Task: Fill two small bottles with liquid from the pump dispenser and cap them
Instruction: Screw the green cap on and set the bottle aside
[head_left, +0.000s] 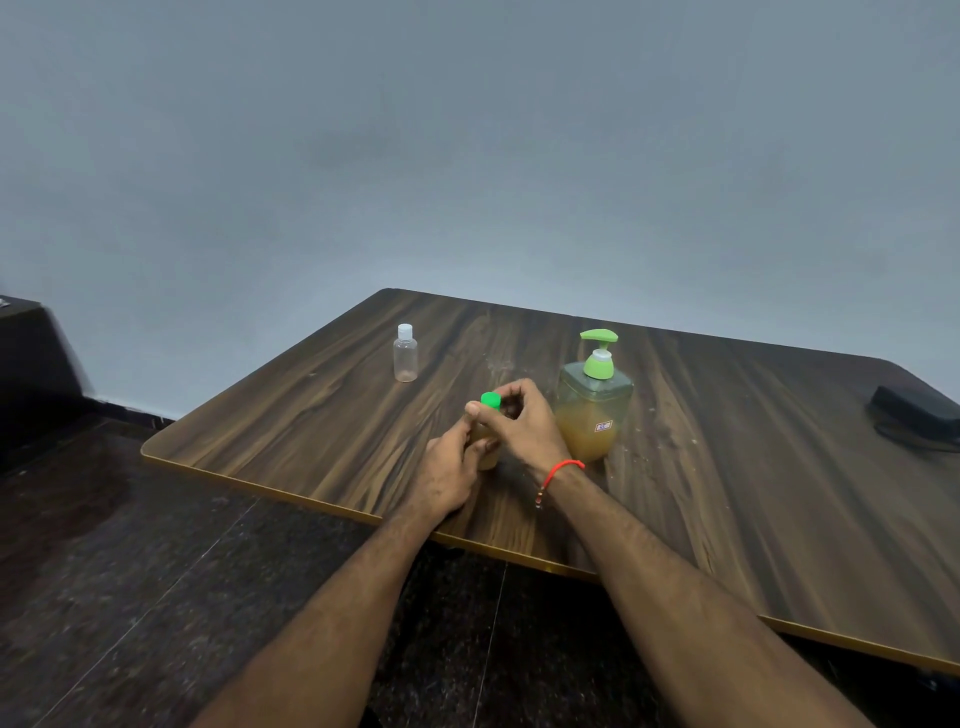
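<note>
Green cap (490, 400) pinched by right hand (519, 423), bottle (485, 447) gripped by left hand (449, 470); dispenser (595, 405) just right.

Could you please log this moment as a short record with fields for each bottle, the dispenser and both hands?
held bottle: small bottle with amber liquid, green cap on top
left hand: grips the bottle's body
right hand: fingers at the green cap
second bottle: small clear plastic bottle with white cap, looks empty, stands apart at the far left
dispenser: green-pump dispenser, about half full of amber liquid, right of the hands
surface: dark wood-grain table
</note>
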